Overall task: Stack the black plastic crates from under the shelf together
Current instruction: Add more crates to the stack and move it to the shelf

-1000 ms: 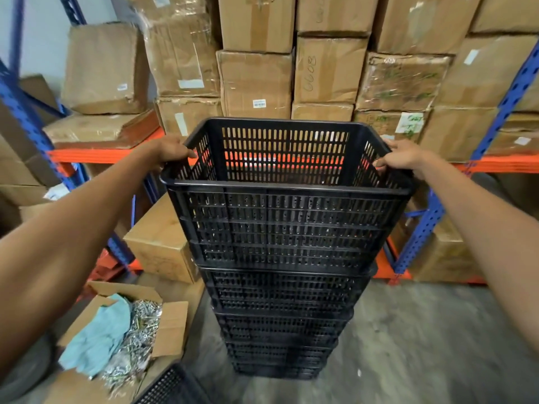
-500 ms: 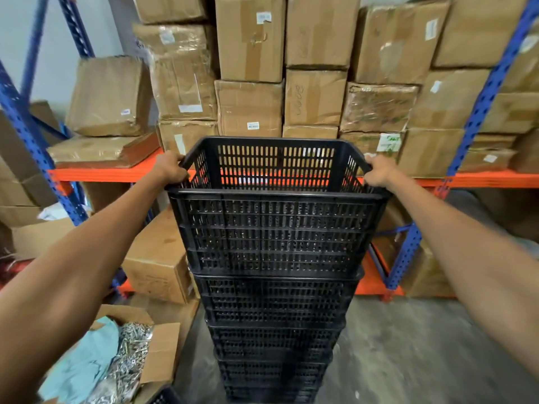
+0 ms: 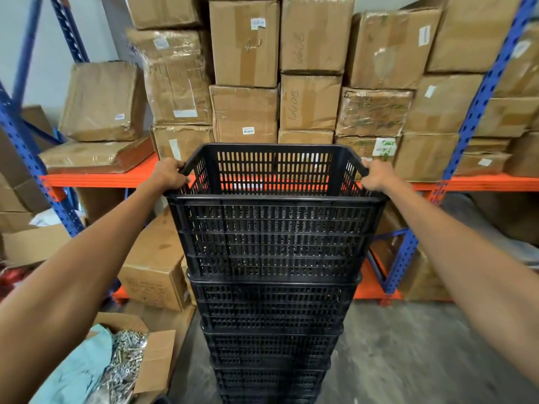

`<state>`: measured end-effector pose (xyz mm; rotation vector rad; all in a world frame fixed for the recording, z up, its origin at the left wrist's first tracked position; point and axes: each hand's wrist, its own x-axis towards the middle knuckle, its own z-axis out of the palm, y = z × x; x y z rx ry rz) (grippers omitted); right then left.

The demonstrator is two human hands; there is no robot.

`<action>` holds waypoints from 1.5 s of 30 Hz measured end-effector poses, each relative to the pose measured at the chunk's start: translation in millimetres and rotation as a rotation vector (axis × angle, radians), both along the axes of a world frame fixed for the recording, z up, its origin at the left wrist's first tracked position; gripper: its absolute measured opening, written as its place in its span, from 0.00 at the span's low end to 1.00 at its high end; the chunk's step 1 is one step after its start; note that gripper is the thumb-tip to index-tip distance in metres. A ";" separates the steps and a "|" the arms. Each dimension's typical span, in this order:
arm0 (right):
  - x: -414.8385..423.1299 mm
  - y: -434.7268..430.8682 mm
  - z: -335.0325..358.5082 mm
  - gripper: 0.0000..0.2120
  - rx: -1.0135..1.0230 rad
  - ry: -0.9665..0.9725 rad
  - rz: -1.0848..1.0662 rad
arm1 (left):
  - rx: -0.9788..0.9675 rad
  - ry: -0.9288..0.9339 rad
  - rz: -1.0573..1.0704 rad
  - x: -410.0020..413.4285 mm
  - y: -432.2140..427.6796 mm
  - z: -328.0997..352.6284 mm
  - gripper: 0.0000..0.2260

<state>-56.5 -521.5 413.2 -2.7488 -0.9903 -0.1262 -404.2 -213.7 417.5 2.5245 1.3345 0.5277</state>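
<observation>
View tilts up since the earlier frame; crate stack (image 3: 272, 310) stays centre. Left hand (image 3: 169, 174) and right hand (image 3: 376, 175) clamp the top crate (image 3: 274, 234) rim. Concrete floor (image 3: 408, 360); boxed shelf (image 3: 481, 182) at 12 o'clock; screw box (image 3: 151, 360) at 7.

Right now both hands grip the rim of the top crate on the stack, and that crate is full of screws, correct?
Not quite. The head view shows the left hand and right hand gripping the rim of the top crate, but that crate looks empty. The screws lie in an open cardboard box on the floor at the left.
</observation>
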 end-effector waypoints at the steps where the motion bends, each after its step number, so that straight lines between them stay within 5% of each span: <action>1: 0.1 0.9 -1.6 0.24 -0.017 -0.008 -0.003 | 0.033 0.026 -0.012 -0.3 1.4 -1.3 0.15; 6: -7.5 5.4 -8.4 0.35 -0.141 -0.075 0.014 | 0.168 0.141 -0.087 3.8 11.7 -8.8 0.16; 15: -1.3 7.8 -9.0 0.36 -0.205 -0.026 0.106 | 0.120 0.322 -0.203 15.1 26.8 -16.7 0.39; 25: 17.0 10.0 -15.5 0.36 -0.148 0.017 0.126 | -0.045 0.198 -0.230 22.3 43.0 -18.1 0.39; 38: 13.0 8.6 -12.8 0.35 -0.230 -0.028 0.117 | 0.022 0.214 -0.231 14.8 21.3 -17.9 0.37; 45: -76.2 54.7 31.3 0.31 -0.053 -0.023 0.160 | 0.034 0.073 -0.197 -26.0 9.2 18.6 0.28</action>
